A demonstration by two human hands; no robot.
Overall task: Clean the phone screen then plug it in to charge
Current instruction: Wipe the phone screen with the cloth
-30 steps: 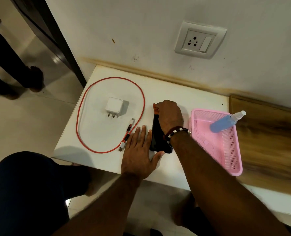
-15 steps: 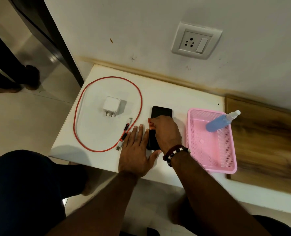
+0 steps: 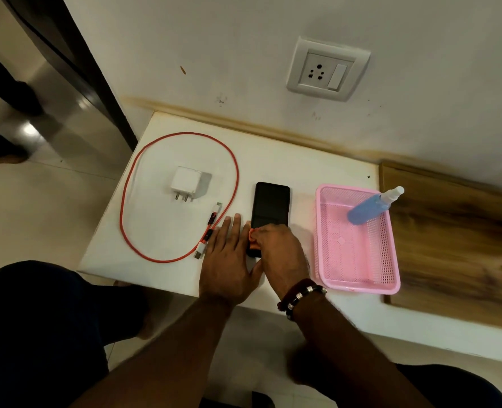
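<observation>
— What's over on the left of the white surface [image 3: 317, 178]?

— A red cable [image 3: 234, 169] laid in a big loop, both plug ends lying together near the person's fingers. Inside the loop sits a white charger [image 3: 188, 182], prongs pointing toward the person.

— And the hands?

— The left hand [image 3: 229, 260] lies flat on the surface, fingers straight and close together, its grip relaxed and holding nothing, pressed just beside the phone's left edge. The right hand [image 3: 279, 251], a beaded bracelet [image 3: 299, 295] on its wrist, has its grip curled round a small orange-red cloth [image 3: 252, 238] and presses it onto the lower end of the phone.

— How does the phone look?

— The phone [image 3: 271, 203] is a black slab lying flat, screen up and dark, long side running away from the person, about mid-surface. Its near end is hidden under the hand.

— Further right?

— A pink mesh basket [image 3: 358, 260], with a blue spray bottle [image 3: 371, 206] leaning on its far right corner, white nozzle poking over the rim. On the wall above, a white socket [image 3: 327, 69] with a switch.
</observation>
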